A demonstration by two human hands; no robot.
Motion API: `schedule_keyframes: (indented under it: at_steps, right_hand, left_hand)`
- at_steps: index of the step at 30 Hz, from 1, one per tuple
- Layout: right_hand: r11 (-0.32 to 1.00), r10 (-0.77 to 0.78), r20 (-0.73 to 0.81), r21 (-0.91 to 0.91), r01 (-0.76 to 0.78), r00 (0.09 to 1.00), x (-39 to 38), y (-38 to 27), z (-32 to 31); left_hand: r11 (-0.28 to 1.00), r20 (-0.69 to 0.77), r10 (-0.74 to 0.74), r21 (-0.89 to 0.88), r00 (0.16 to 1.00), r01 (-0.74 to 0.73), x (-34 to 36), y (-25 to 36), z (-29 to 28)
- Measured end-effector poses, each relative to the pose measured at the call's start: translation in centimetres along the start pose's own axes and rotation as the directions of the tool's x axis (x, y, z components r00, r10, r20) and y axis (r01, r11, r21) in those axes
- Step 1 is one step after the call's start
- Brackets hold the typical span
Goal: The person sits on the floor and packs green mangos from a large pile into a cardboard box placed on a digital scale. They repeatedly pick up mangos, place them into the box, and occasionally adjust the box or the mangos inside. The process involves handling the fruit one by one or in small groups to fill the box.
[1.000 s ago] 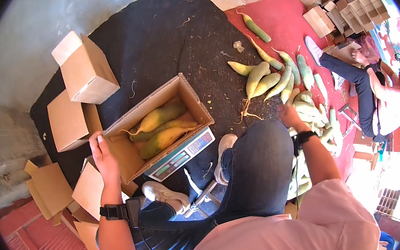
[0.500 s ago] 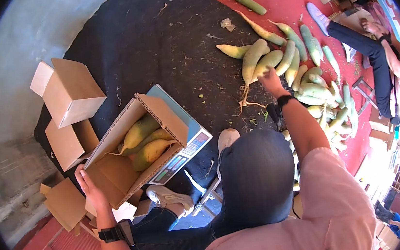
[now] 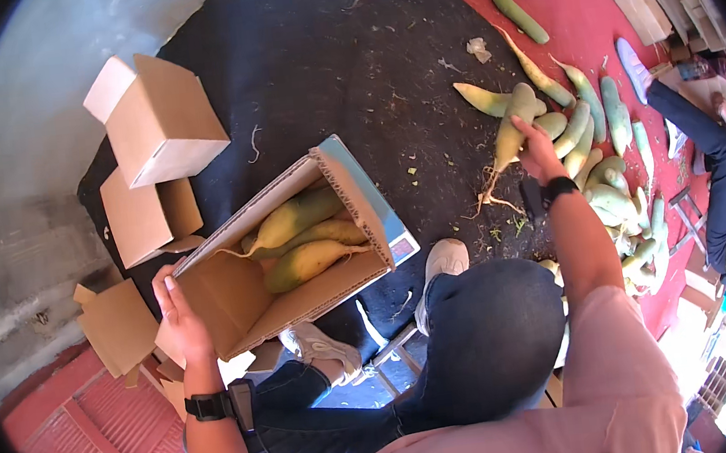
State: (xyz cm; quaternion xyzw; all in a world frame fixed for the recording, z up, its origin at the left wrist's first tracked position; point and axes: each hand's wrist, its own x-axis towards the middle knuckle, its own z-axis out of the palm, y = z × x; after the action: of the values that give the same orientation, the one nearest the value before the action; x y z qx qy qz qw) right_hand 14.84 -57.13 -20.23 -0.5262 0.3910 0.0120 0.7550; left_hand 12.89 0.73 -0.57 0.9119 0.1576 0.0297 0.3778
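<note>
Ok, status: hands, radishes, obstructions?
Left hand at edge of open carton. Right hand on radish with stringy roots. Radishes inside carton. Neighbouring radishes crowd right hand.

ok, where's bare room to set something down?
Mostly bare, scattered debris: black sheet between the left cartons and the radishes, beyond the open box. Smaller: red floor between the topmost radish and far-right cartons. Crowded: radish heap beside the right hand.

One head-worn fisheye view looks down from close above the wearer's knee and open box.
</note>
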Motion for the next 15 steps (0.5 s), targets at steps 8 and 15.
schedule_keyframes:
  at_steps: [8,15]
  right_hand:
    - [0.981,-0.127,0.547,0.195,0.022,0.827,-14.7,-12.2,6.2]
    - [0.614,-0.146,0.751,-0.442,0.654,0.644,-24.7,-18.9,17.9]
  left_hand:
    - [0.977,-0.091,0.100,-0.179,0.991,-0.115,0.1,-0.3,0.1]
    - [0.953,-0.108,0.163,-0.242,0.981,-0.185,0.8,-2.1,0.4]
